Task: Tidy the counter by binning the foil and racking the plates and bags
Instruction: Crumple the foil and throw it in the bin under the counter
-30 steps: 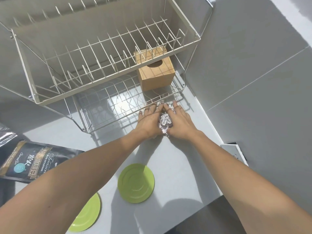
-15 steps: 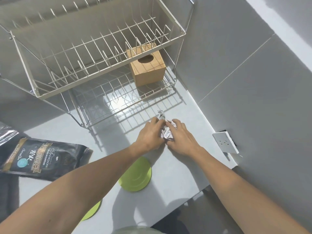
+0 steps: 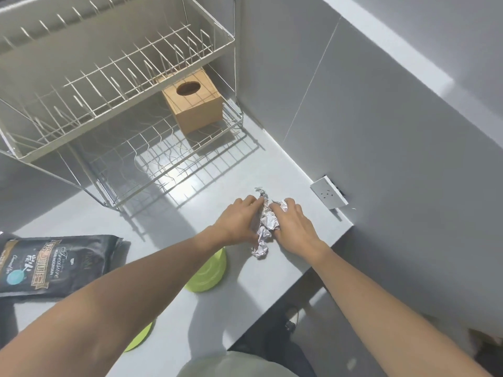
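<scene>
A crumpled strip of silver foil (image 3: 265,229) lies on the grey counter (image 3: 294,170) near its right end. My left hand (image 3: 238,221) presses it from the left and my right hand (image 3: 295,227) from the right, fingers curled around the foil. One green plate (image 3: 209,270) sits just under my left forearm, and a second green plate (image 3: 138,337) shows at the front edge, mostly hidden by the arm. A black printed bag (image 3: 54,263) lies flat at the left. The two-tier wire dish rack (image 3: 119,85) stands at the back.
A wooden tissue box (image 3: 194,100) sits on the rack's lower shelf at its right end. A white wall socket (image 3: 329,193) is mounted on the right wall just above the counter. The counter's front edge drops to a dark floor at lower right.
Both hands have drawn the foil back from the rack's front edge toward me along the counter. The foil now looks longer and less bunched between them.
</scene>
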